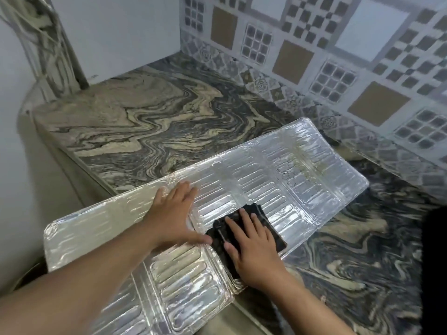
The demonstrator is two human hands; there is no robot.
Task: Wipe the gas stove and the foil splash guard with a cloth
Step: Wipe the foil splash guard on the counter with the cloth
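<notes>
The foil splash guard [290, 170] lies flat across the marble counter, its embossed silver panels running from lower left to upper right. My left hand [174, 213] rests flat on the middle panel, fingers spread, pressing it down. Just to its right, my right hand [251, 247] presses palm-down on a folded black cloth [263, 221] that lies on the foil near its front edge. No gas stove is in view.
The swirled marble counter [145, 122] stretches behind and to the right of the foil. A patterned tile wall [314, 49] rises at the back right, a white wall at the back left. The counter's front edge drops off at the left. A dark object [435, 262] sits at the right edge.
</notes>
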